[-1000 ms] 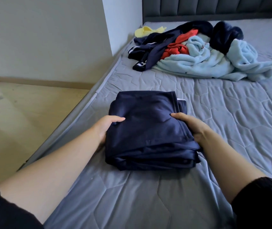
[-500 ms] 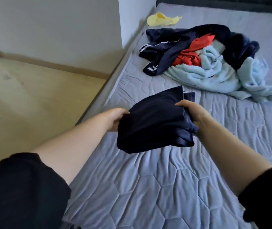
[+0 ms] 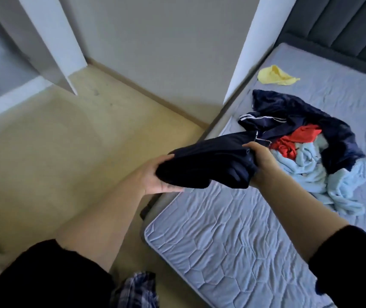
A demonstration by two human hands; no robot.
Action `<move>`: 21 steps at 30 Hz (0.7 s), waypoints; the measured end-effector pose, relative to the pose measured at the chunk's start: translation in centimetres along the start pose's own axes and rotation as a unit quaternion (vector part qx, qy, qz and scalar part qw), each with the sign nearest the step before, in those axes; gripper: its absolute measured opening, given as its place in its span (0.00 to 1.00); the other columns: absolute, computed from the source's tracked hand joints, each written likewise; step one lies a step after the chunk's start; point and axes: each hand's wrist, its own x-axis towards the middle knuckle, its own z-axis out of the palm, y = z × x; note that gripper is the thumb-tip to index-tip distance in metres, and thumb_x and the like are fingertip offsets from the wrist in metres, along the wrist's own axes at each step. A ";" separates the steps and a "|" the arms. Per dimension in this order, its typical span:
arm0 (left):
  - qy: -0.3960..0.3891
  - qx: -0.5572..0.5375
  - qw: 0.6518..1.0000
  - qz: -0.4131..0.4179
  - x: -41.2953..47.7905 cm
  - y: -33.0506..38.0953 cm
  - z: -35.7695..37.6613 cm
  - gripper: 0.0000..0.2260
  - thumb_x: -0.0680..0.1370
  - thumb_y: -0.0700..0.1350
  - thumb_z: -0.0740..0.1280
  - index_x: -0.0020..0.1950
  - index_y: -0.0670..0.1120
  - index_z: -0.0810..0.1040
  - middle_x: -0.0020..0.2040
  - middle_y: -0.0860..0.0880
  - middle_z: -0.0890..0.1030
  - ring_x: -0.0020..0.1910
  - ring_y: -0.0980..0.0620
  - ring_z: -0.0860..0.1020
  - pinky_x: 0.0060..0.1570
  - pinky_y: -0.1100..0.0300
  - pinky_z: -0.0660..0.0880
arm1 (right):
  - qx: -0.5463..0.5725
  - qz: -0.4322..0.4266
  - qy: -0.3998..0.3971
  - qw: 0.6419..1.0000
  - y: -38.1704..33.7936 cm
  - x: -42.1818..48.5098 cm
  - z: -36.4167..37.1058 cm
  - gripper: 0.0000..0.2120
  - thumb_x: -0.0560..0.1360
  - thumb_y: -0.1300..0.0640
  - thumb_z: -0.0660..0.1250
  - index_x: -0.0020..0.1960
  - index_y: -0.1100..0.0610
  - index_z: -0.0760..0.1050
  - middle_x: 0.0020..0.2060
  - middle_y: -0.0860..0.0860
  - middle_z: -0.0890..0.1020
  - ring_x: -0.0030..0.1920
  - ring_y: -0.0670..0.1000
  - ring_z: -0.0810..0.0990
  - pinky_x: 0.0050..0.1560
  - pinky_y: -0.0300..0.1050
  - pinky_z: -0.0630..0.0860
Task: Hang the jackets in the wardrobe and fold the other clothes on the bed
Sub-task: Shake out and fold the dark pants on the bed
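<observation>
A folded navy garment (image 3: 211, 163) hangs in the air over the left edge of the bed (image 3: 233, 241). My left hand (image 3: 155, 176) grips its left end from below, thumb on top. My right hand (image 3: 259, 158) grips its right end. On the mattress behind lies a heap of unfolded clothes: a navy jacket with white stripes (image 3: 288, 116), a red garment (image 3: 297, 138) and a light blue fleece (image 3: 324, 181). A yellow garment (image 3: 273, 75) lies alone near the headboard.
A wooden floor (image 3: 66, 141) spreads to the left of the bed. A white wardrobe panel or door (image 3: 50, 41) stands at the upper left. A white wall corner (image 3: 244, 52) meets the bed's edge. The dark padded headboard (image 3: 344, 25) is at upper right.
Both hands lifted the folded navy garment off the mattress and carried it left toward the bed's edge. The view swung left, bringing the floor and wardrobe panel into sight.
</observation>
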 end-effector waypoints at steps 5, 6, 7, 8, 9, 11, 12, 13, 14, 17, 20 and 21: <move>0.126 -0.038 0.990 0.053 -10.4 7.5 -4.1 0.03 0.77 0.36 0.61 0.47 0.38 0.74 0.37 0.43 0.80 0.33 0.47 0.81 0.29 0.59 0.79 | -0.090 0.053 -0.007 0.994 -1.7 -2.9 11.2 0.10 0.71 0.56 0.65 0.52 0.58 0.74 0.35 0.56 0.83 0.32 0.56 0.83 0.32 0.44 0.78; 0.146 -0.034 0.987 0.061 -12.3 9.0 -4.9 0.04 0.77 0.35 0.61 0.45 0.38 0.75 0.33 0.44 0.80 0.30 0.48 0.81 0.26 0.61 0.78 | -0.107 0.050 -0.006 0.993 -1.9 -3.1 13.3 0.10 0.71 0.57 0.65 0.52 0.57 0.73 0.34 0.56 0.82 0.32 0.55 0.83 0.32 0.44 0.78; 0.162 -0.030 0.984 0.071 -14.0 10.5 -5.7 0.05 0.77 0.34 0.61 0.43 0.38 0.75 0.31 0.44 0.79 0.28 0.49 0.80 0.25 0.62 0.77 | -0.124 0.046 -0.010 0.991 -2.1 -3.1 15.3 0.10 0.71 0.58 0.65 0.51 0.56 0.72 0.32 0.55 0.82 0.31 0.55 0.82 0.32 0.44 0.77; 0.174 -0.027 0.981 0.081 -15.6 11.9 -6.5 0.06 0.77 0.34 0.60 0.42 0.38 0.75 0.32 0.45 0.78 0.29 0.50 0.79 0.24 0.63 0.76 | -0.136 0.043 -0.016 0.990 -2.2 -3.1 17.3 0.08 0.71 0.59 0.65 0.49 0.57 0.72 0.30 0.55 0.81 0.29 0.55 0.82 0.31 0.44 0.77; 0.183 -0.024 0.979 0.089 -17.0 13.2 -7.2 0.06 0.77 0.35 0.60 0.42 0.39 0.75 0.34 0.45 0.77 0.31 0.51 0.78 0.24 0.63 0.76 | -0.146 0.042 -0.024 0.988 -2.3 -3.2 19.2 0.05 0.71 0.59 0.65 0.46 0.58 0.72 0.29 0.55 0.81 0.28 0.54 0.82 0.29 0.43 0.77; 0.193 -0.024 0.975 0.108 -19.6 15.7 -8.5 0.07 0.77 0.36 0.60 0.42 0.40 0.75 0.38 0.46 0.76 0.35 0.52 0.76 0.25 0.64 0.76 | -0.169 0.045 -0.038 0.984 -2.5 -3.4 22.9 0.03 0.71 0.59 0.64 0.44 0.58 0.72 0.27 0.55 0.81 0.27 0.54 0.82 0.29 0.44 0.76; 0.196 -0.028 0.973 0.120 -20.7 16.7 -9.0 0.07 0.78 0.36 0.60 0.42 0.41 0.75 0.38 0.46 0.76 0.36 0.52 0.76 0.25 0.64 0.77 | -0.178 0.046 -0.042 0.982 -2.7 -3.6 24.4 0.04 0.71 0.59 0.65 0.45 0.58 0.72 0.29 0.55 0.82 0.29 0.55 0.82 0.30 0.44 0.77; 0.202 -0.032 0.970 0.133 -21.6 17.8 -9.4 0.06 0.78 0.37 0.60 0.42 0.41 0.75 0.38 0.46 0.76 0.36 0.52 0.76 0.26 0.63 0.77 | -0.183 0.046 -0.046 0.981 -2.9 -3.8 25.8 0.05 0.71 0.59 0.65 0.46 0.58 0.72 0.31 0.56 0.82 0.31 0.56 0.83 0.32 0.44 0.77; 0.206 -0.041 0.967 0.146 -22.4 18.8 -9.6 0.06 0.78 0.37 0.61 0.42 0.41 0.74 0.38 0.46 0.76 0.36 0.52 0.77 0.26 0.63 0.77 | -0.189 0.045 -0.049 0.980 -3.2 -4.1 27.0 0.06 0.71 0.58 0.65 0.48 0.58 0.72 0.33 0.56 0.83 0.34 0.56 0.83 0.34 0.44 0.76; 0.200 -0.080 0.959 0.182 -24.5 21.6 -9.6 0.06 0.77 0.35 0.60 0.42 0.38 0.73 0.37 0.44 0.77 0.35 0.50 0.78 0.25 0.62 0.78 | -0.193 0.034 -0.052 0.979 -4.6 -5.2 30.4 0.09 0.72 0.56 0.65 0.52 0.57 0.73 0.38 0.56 0.83 0.39 0.56 0.82 0.38 0.45 0.76; 0.202 -0.120 0.947 0.218 -26.0 24.1 -9.5 0.05 0.77 0.35 0.59 0.42 0.38 0.73 0.38 0.43 0.77 0.35 0.49 0.78 0.25 0.61 0.78 | -0.198 0.003 -0.066 0.978 -6.6 -5.8 33.7 0.05 0.75 0.56 0.63 0.47 0.57 0.74 0.34 0.55 0.83 0.37 0.55 0.81 0.39 0.46 0.75; 0.206 -0.128 0.943 0.228 -26.7 24.8 -9.5 0.05 0.77 0.35 0.60 0.42 0.38 0.73 0.39 0.43 0.77 0.36 0.49 0.78 0.25 0.61 0.78 | -0.199 -0.002 -0.084 0.976 -7.1 -5.9 35.0 0.05 0.76 0.56 0.62 0.44 0.57 0.73 0.31 0.54 0.82 0.35 0.54 0.81 0.38 0.46 0.74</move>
